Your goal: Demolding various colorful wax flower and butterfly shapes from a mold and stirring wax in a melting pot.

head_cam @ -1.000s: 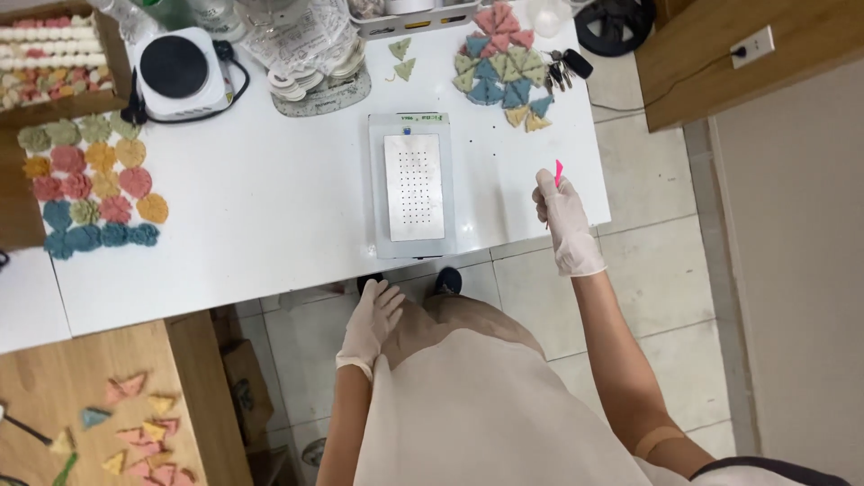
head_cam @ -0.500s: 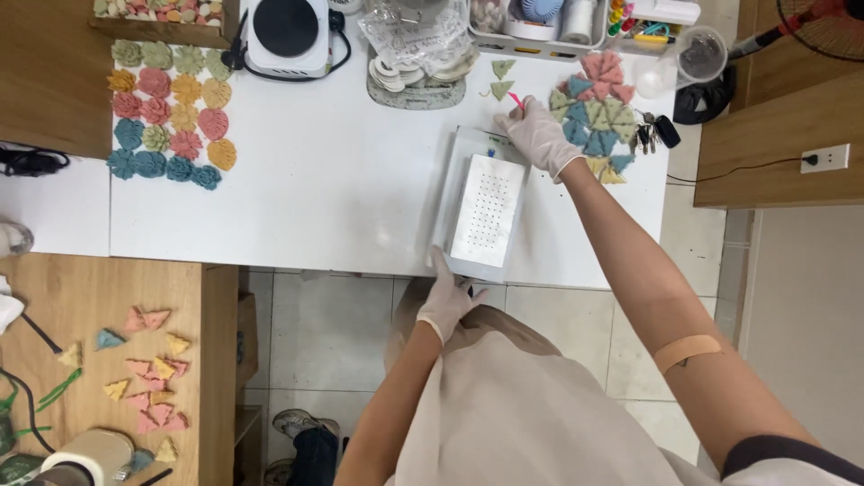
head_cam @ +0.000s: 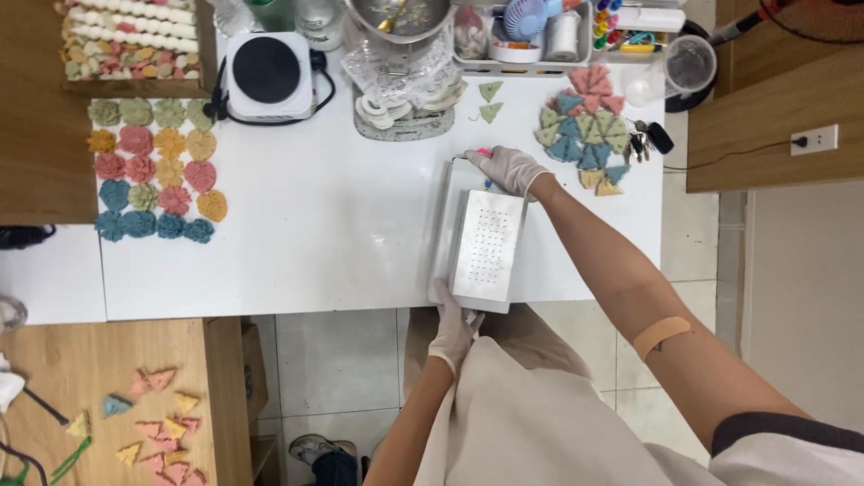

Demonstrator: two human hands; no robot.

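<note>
Metal tray [head_cam: 487,245] btwn gloved hands, white table [head_cam: 324,234]

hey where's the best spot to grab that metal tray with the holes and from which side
Grip the metal tray by its two short ends, near and far, where the left hand and right hand already sit. It lies flat and long, so its ends overhang free.
</note>
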